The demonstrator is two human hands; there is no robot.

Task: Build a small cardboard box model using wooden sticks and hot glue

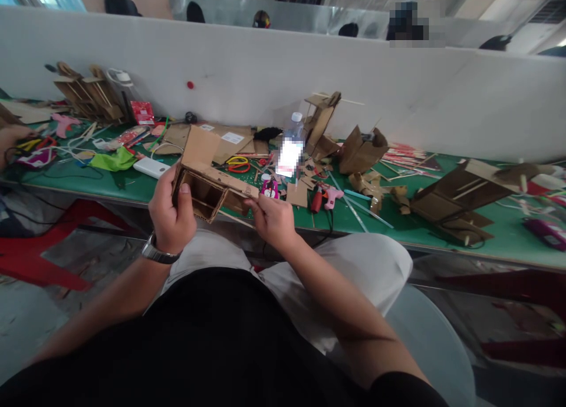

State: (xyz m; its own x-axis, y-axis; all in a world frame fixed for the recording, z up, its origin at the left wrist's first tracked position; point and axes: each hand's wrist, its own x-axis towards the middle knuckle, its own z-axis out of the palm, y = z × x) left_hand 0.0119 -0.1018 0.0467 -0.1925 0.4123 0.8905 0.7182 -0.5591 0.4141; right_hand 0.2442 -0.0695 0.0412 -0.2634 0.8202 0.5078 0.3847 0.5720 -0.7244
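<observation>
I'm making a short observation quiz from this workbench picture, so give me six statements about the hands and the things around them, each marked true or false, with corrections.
1. The left hand and the right hand both hold the cardboard structure. True.
2. The cardboard structure is closed on every side. False: it is open on the side facing the camera.
3. A capped bottle stands on the green tabletop. True.
4. The pink glue gun nearest the bottle is in the right hand. False: it lies on the green tabletop.
5. The stool at the far left is blue. False: it is red.
6. A white slab-shaped object lies beyond the left hand. True.
</observation>
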